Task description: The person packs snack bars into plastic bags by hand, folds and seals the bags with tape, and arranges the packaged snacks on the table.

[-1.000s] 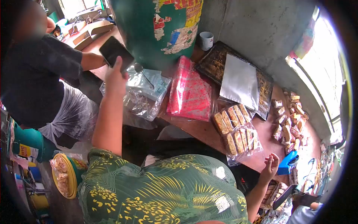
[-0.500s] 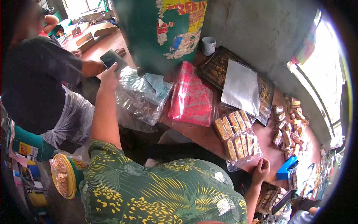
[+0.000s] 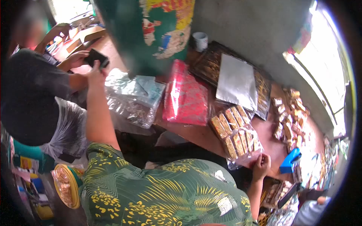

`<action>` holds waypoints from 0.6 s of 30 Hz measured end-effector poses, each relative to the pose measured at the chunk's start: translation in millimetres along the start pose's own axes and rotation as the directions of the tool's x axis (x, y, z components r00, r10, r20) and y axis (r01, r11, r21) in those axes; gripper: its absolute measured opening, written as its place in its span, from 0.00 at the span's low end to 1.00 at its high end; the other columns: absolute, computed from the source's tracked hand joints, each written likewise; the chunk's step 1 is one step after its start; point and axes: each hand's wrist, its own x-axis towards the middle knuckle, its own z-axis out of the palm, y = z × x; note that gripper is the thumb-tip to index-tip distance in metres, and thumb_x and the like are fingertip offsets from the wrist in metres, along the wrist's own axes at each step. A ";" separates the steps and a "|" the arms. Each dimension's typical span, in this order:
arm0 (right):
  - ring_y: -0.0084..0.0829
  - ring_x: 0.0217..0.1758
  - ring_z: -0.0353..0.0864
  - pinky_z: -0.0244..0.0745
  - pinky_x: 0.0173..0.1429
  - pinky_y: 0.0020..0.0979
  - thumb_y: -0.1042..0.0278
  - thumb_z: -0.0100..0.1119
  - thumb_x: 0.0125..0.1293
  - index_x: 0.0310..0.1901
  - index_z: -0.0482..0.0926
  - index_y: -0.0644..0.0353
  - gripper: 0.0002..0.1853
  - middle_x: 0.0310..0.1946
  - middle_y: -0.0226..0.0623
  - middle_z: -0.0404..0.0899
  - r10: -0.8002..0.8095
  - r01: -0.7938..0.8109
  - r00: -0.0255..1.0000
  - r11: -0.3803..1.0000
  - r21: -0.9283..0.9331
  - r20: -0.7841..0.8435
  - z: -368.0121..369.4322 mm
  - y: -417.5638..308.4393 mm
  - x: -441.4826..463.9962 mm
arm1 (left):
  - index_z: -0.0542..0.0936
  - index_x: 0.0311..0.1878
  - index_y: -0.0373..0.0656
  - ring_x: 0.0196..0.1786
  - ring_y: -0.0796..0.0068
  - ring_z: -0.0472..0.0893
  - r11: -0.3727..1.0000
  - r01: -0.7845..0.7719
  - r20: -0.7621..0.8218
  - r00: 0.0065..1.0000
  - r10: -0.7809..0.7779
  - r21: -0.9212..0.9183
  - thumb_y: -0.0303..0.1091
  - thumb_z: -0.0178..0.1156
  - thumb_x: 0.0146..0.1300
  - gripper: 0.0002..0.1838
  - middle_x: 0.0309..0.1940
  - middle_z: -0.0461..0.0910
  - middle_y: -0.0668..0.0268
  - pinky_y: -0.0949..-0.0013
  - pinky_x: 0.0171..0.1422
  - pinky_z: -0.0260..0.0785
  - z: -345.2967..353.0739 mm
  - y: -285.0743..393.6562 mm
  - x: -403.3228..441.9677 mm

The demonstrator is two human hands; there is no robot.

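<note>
My left hand [image 3: 97, 71] reaches out at the upper left, its fingers closed on the lower edge of a dark smartphone [image 3: 98, 58]. Another person's hand [image 3: 78, 59] touches the phone's far side. On the right, my right hand [image 3: 261, 165] has curled fingers at the edge of a clear plastic bag [image 3: 253, 153]. Inside that bag lie two rows of brown, grainy bars [image 3: 235, 139], flat at the table's front edge. My right fingertips seem to pinch the film, partly hidden by the hand itself.
Red plastic packaging [image 3: 185, 100] and clear plastic bags [image 3: 132, 107] lie along the table. Behind are a dark tray [image 3: 205, 67] with a silvery sheet [image 3: 237, 83], a white mug [image 3: 200, 41] and a large green drum [image 3: 128, 41]. Wrapped bars [image 3: 290, 124] and a blue object [image 3: 289, 160] are at right.
My left hand has moved the phone slightly left, and the other person's hand has come up to it. My right hand stays at the bag's edge. The whole view has shifted a little.
</note>
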 end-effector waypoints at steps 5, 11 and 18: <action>0.15 0.30 0.69 0.67 0.36 0.21 0.72 0.62 0.75 0.40 0.80 0.63 0.04 0.30 0.25 0.74 -0.034 0.033 0.999 0.998 0.052 0.003 -11.6 -23.1 -2.4 | 0.72 0.65 0.40 0.52 0.71 0.84 0.985 0.074 0.062 0.996 -0.065 -0.154 0.45 0.52 0.81 0.21 0.55 0.84 0.58 0.64 0.58 0.79 21.8 13.1 -17.4; 0.41 0.35 0.79 0.74 0.45 0.39 0.69 0.74 0.59 0.27 0.80 0.59 0.10 0.28 0.37 0.80 -0.368 0.394 0.888 0.918 -0.040 0.276 -39.7 -79.5 -20.6 | 0.76 0.60 0.40 0.47 0.72 0.80 0.858 -0.345 0.512 0.851 0.114 0.382 0.46 0.60 0.74 0.21 0.45 0.80 0.66 0.61 0.60 0.73 154.9 -58.5 -287.8; 0.43 0.50 0.82 0.72 0.63 0.45 0.62 0.72 0.55 0.35 0.85 0.55 0.10 0.44 0.32 0.87 -0.461 0.564 0.711 0.825 -0.039 0.531 12.3 -103.7 -19.8 | 0.78 0.59 0.45 0.48 0.52 0.84 0.673 -0.733 0.897 -0.358 -0.260 -0.098 0.50 0.70 0.62 0.27 0.42 0.85 0.58 0.50 0.57 0.74 227.9 -141.6 -520.4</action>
